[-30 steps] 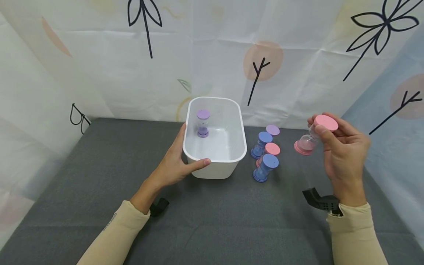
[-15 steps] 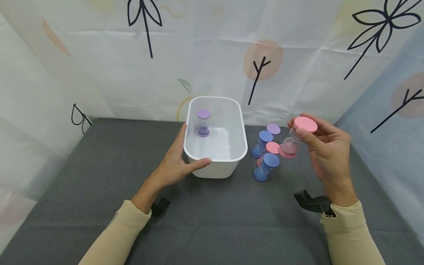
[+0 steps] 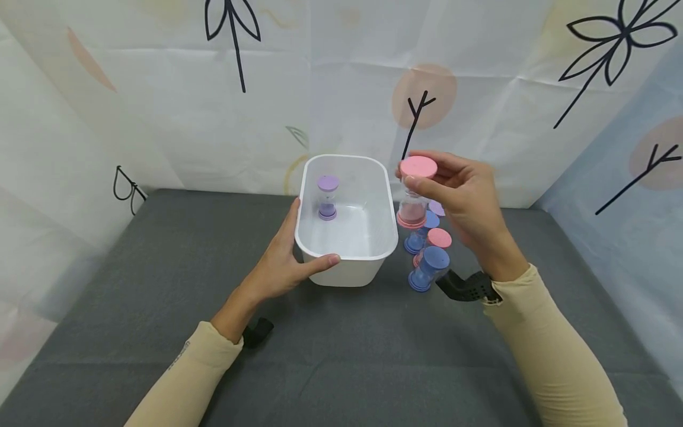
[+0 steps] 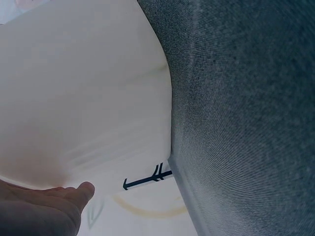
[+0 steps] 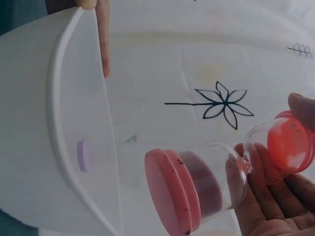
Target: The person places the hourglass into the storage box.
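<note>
My right hand pinches a pink-capped sand timer by its upper end. The timer hangs upright just over the right rim of a white plastic bin. In the right wrist view the timer's lower pink cap and clear glass bulbs show, with pink sand inside. My left hand rests against the bin's near left corner, thumb along the front and fingers straight along the left side. Inside the bin a purple sand timer stands upright.
Right of the bin several sand timers stand in a row on the grey cloth table: a blue one in front, a pink one, another blue and a purple one, partly hidden. A patterned cloth wall stands behind.
My right hand has carried the pink sand timer leftward, past the standing timers and up to the bin's right rim. My left hand and the bin stay in place.
</note>
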`<state>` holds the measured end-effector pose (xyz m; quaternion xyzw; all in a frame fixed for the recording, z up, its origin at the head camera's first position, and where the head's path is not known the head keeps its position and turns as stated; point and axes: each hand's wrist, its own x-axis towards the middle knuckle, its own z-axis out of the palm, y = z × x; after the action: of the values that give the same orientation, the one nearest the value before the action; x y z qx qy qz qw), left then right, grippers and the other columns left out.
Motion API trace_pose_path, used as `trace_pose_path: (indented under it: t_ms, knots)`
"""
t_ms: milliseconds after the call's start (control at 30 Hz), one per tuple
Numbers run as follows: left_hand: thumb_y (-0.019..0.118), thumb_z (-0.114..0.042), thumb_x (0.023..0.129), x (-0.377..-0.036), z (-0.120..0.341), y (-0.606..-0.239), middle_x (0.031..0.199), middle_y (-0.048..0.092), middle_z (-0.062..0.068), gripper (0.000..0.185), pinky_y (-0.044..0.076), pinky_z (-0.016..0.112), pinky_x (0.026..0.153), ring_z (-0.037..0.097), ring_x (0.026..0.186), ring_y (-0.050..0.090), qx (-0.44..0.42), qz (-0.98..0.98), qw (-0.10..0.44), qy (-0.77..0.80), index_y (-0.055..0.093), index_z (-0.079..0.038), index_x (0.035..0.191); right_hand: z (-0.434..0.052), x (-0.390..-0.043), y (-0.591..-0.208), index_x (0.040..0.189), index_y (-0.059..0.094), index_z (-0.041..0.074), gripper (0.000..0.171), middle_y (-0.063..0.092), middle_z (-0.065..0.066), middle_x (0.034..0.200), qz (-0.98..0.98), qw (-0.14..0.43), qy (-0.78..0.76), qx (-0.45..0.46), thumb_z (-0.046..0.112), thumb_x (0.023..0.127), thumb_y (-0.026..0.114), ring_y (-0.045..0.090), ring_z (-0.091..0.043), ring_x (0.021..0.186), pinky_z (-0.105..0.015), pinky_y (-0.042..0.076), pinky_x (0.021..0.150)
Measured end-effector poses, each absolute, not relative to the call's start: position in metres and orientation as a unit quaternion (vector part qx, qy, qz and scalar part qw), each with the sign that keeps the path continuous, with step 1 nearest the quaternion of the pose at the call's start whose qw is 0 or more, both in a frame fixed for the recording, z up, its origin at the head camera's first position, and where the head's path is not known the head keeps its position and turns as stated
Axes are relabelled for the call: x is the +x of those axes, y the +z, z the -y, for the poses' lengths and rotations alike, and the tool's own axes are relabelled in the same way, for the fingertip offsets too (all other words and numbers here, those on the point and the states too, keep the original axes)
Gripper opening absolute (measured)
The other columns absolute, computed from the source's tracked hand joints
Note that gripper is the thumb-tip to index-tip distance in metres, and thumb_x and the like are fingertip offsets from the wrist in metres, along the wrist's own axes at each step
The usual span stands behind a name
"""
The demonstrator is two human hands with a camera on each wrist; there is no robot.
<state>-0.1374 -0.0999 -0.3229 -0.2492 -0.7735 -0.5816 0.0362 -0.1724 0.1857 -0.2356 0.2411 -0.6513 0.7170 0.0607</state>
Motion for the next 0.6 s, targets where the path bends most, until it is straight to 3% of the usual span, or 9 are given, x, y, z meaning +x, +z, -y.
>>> trace_pose_path:
  t_ms: [600]
  knots:
    - [0.083, -0.014, 0.084, -0.138, 0.102, -0.324, 0.155, 0.034, 0.001, 0.107, 0.031, 0.059, 0.111, 0.028, 0.132, 0.044, -0.247, 0.771, 0.024, -0.586, 0.01, -0.02, 0.162, -0.098, -0.247, -0.245, 0.124, 0.07, -0.003, 0.042, 0.075, -0.011, 0.102, 0.76, -0.027, 0.612, 0.217, 0.009, 0.086, 0.081, 0.07, -0.023, 0.099, -0.034, 0.053, 0.09]
